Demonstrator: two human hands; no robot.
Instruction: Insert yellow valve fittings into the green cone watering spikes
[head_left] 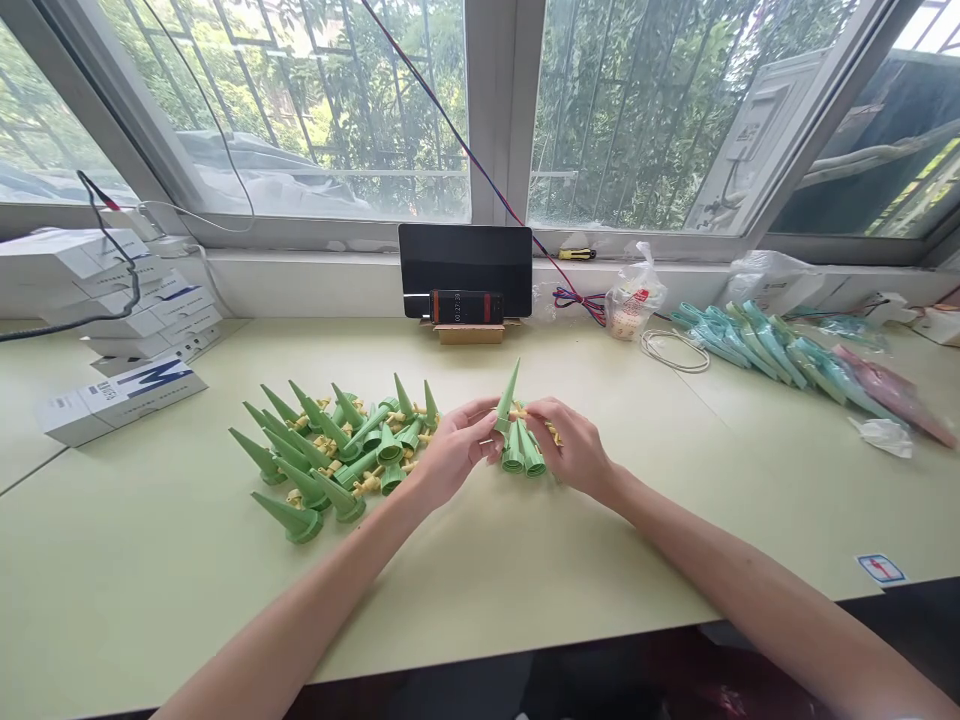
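Fingers of left hand (450, 455) and right hand (576, 450) pinch 1 bundle of green cones (517, 445). Risk: if the grip slackens, a cone may slip onto the table (525, 570).

Straight in front of the tablet (465, 270) propped below the window, the left hand (450, 455) and right hand (576, 448) meet over the pale counter (525, 560). Their fingers (476, 417) are closed on a bunch of green cones (517, 445), one tip pointing up. A loose pile of cones (330, 450) lies left of the tablet and nearer. Teal packets (750, 340) lie to its right.
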